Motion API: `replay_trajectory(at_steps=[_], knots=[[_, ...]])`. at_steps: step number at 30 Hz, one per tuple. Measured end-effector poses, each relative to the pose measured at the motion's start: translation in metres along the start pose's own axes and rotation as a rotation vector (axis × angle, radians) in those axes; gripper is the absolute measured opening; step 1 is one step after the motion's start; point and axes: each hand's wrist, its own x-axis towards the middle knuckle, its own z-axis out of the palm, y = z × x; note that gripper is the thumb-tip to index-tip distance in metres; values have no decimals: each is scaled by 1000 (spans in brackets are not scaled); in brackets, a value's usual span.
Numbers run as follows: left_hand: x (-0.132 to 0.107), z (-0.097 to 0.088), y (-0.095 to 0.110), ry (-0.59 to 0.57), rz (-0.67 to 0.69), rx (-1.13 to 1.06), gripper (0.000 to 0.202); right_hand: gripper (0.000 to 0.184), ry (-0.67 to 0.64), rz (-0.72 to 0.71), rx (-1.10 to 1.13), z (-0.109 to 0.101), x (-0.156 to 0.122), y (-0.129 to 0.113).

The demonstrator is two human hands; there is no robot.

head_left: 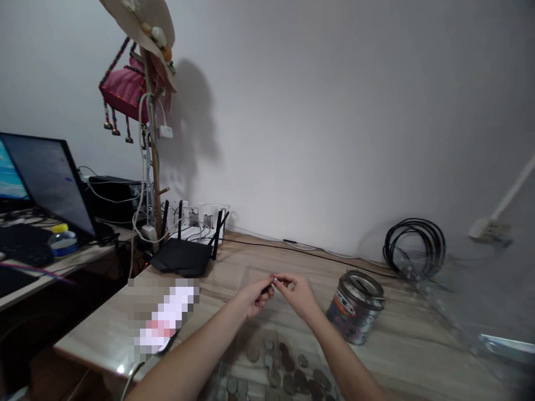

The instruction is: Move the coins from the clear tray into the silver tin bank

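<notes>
My left hand (256, 299) and my right hand (298, 294) meet fingertip to fingertip above the wooden table. Their fingers are pinched together, and a small pale spot shows between them, too small to name. Below my forearms lie several loose coins (288, 383), some silvery and some darker, on what looks like clear plastic. To the right of my right forearm stands a metal tin (356, 306) with a printed label and a slot in its lid; neither hand touches it.
A blurred, lit phone-like screen (170, 317) lies left of my left forearm. Behind it sits a black router (181, 256) with antennas and cables. A coiled black cable (413, 245) rests at the back right, near a transparent panel. A monitor (50, 178) stands at left.
</notes>
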Motion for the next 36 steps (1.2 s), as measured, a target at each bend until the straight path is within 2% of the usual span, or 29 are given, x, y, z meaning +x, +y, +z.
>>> replay_trajectory(at_steps=[4, 7, 9, 11, 14, 16, 20, 24, 28, 30, 33, 35, 36], knots=[[0, -1, -1, -64, -88, -64, 22, 21, 16, 5, -212, -1, -3, -2], [2, -5, -2, -120, -192, -124, 17, 23, 210, 40, -444, -26, -8, -10], [5, -8, -2, -112, -240, -197, 21, 28, 398, 168, -599, -57, -12, -14], [9, -11, -4, -63, -250, -288, 34, 30, 522, 386, -707, -92, -18, -11], [11, -11, -6, 31, -221, -386, 46, 26, 495, 679, -723, -134, -25, 3], [10, -9, -5, 84, -208, -391, 47, 22, 438, 737, -665, -148, -29, 14], [5, -6, -2, 91, -158, -334, 38, 21, 400, 691, -694, -148, -28, 24], [3, -6, 0, 67, -135, -240, 27, 24, 353, 652, -799, -138, -24, 23], [0, -5, 1, 77, -137, -125, 17, 26, 359, 617, -855, -133, -24, 24], [-2, -3, 2, 60, -129, -76, 18, 25, 416, 566, -861, -132, -25, 26], [-3, -2, 3, 67, -97, -12, 15, 27, 649, 353, -811, -128, -23, 25], [-2, -2, 2, 78, -78, 17, 10, 29, 760, 196, -669, -119, -19, 21], [-2, -2, 1, 78, -72, 29, 7, 30, 756, 137, -576, -113, -17, 19]])
